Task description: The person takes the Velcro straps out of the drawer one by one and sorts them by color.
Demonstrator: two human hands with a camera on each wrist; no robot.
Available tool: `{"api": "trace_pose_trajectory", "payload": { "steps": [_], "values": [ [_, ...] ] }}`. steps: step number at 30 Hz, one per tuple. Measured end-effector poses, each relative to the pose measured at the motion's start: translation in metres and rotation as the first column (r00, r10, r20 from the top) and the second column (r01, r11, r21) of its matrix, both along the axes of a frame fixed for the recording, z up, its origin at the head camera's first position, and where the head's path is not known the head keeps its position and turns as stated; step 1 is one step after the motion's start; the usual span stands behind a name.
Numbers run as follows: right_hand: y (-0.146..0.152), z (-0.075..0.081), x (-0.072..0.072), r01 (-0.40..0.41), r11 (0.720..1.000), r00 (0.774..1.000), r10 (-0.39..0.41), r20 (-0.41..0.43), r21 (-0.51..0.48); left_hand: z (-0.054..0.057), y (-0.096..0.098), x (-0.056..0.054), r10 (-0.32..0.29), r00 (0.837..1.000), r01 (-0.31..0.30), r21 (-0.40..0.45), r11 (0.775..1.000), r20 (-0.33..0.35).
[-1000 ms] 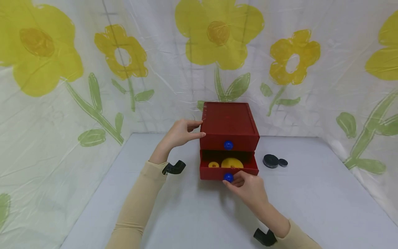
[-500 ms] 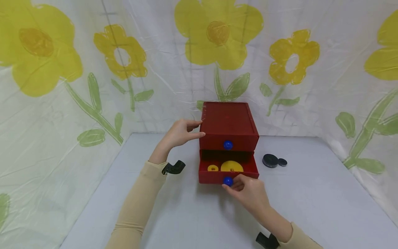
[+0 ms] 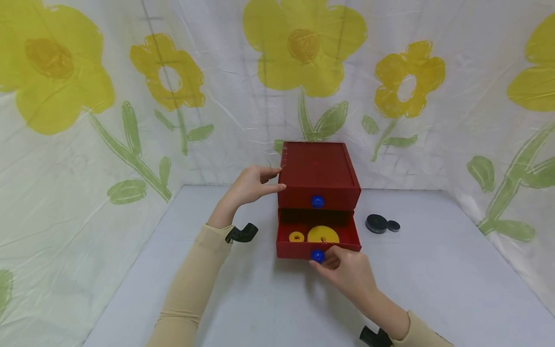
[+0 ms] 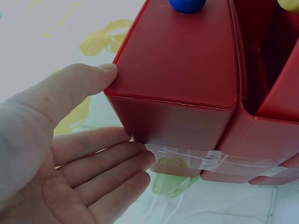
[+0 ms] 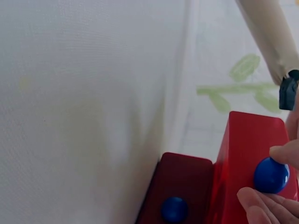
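A red drawer cabinet (image 3: 318, 164) stands on the table with a drawer (image 3: 290, 250) pulled out below the top one. My right hand (image 3: 349, 272) pinches that drawer's round blue knob (image 5: 271, 175) between thumb and fingers. Inside the drawer lie a small yellow ring (image 3: 297, 236) and a larger yellow disc (image 3: 323, 234) with a small hole near its front. My left hand (image 3: 251, 185), fingers straight and thumb apart, is against the cabinet's left side; in the left wrist view its thumb tip (image 4: 108, 70) is at the upper edge. The top drawer's blue knob (image 3: 317, 201) is untouched.
Two black round pieces (image 3: 376, 223), one large and one small, lie side by side right of the cabinet. Another closed drawer (image 5: 187, 175) with a blue knob sits below the pulled one. A flowered curtain (image 3: 234, 120) hangs behind the table.
My right hand has drawn the drawer further out toward me, so more of the yellow ring and disc shows. The left hand stays in place at the cabinet's side.
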State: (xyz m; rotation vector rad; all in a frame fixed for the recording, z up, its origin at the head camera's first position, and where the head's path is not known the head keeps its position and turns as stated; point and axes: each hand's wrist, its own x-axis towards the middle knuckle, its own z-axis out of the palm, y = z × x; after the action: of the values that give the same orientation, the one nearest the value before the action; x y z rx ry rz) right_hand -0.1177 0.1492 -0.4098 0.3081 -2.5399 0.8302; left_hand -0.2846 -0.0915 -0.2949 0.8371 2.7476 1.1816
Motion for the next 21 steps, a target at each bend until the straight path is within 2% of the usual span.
{"api": "trace_pose_trajectory", "payload": {
  "steps": [6,21],
  "values": [
    [-0.0005,0.0003,0.0008,-0.01,1.0,1.0,0.01,-0.006,0.011,-0.0003,-0.0001,-0.0005,-0.006,1.0,0.006,0.004,1.0,-0.007],
    [0.0007,0.0039,-0.0001,-0.028,0.999,0.999,0.027,0.045,0.033,-0.0022,-0.0002,-0.0019,-0.01,1.0,0.01,0.019,1.0,-0.005]
  ]
}}
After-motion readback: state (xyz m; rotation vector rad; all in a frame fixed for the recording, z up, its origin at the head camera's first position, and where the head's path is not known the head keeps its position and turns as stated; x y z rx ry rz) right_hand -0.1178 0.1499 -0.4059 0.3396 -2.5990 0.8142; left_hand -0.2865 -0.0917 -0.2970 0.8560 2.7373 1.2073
